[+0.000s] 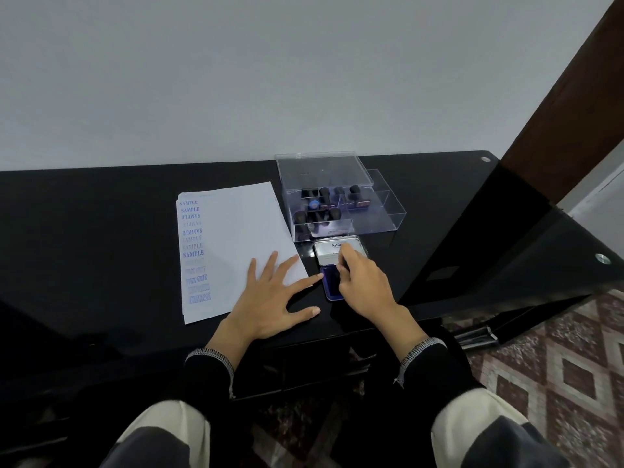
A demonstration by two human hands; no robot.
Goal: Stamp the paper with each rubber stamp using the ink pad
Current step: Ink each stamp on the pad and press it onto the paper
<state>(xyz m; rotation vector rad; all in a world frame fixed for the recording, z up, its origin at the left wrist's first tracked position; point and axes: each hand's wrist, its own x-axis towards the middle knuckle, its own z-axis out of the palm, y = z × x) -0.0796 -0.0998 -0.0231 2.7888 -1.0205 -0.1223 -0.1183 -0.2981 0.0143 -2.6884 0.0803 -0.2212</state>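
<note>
While your left hand [270,298] lies flat on the white stamped paper [236,238], right-hand fingers [351,265] clench something unseen over the blue ink pad [329,285]; over-inking would smear the next print.

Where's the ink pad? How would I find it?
Look at the black table, just right of the white paper. In front of the clear plastic box of stamps sits the ink pad: a small open tin with a dark blue pad, under the right hand.
</note>
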